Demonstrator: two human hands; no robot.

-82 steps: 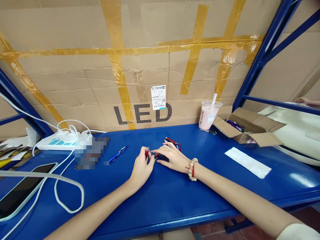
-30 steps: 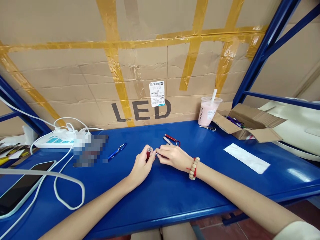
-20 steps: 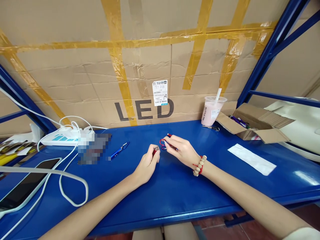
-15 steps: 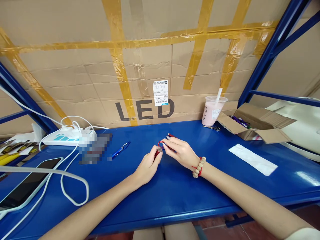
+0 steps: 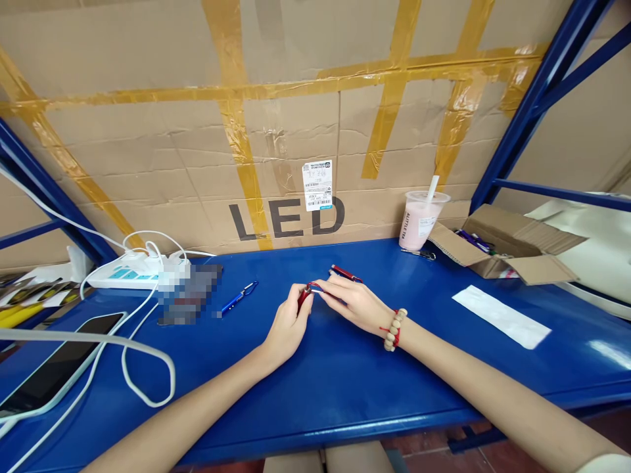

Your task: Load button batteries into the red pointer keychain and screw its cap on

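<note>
My left hand (image 5: pixel 290 325) is closed around the body of a small red keychain flashlight (image 5: pixel 302 299), with most of it hidden by the fingers. My right hand (image 5: pixel 359 301), wearing a beaded bracelet (image 5: pixel 395 330), pinches the red carabiner clip (image 5: pixel 315 285) at the flashlight's upper end. A second red flashlight (image 5: pixel 348 272) lies on the blue table (image 5: pixel 315 387) just beyond the right hand's knuckles, partly covered by them. To the left of my hands rests a similar blue flashlight (image 5: pixel 239 299) with a blue clip.
At the left are a white power strip (image 5: pixel 123 281), a phone (image 5: pixel 59 361) and loose white cables (image 5: pixel 172 374). A pink drink cup (image 5: pixel 419 226), an open cardboard box (image 5: pixel 513 246) and a white paper strip (image 5: pixel 500 316) are on the right. A large carton (image 5: pixel 172 177) stands behind.
My left hand has shifted slightly left with the red flashlight, tilting it. The right hand's fingers stay at the clip, and more of the second red flashlight shows behind them.
</note>
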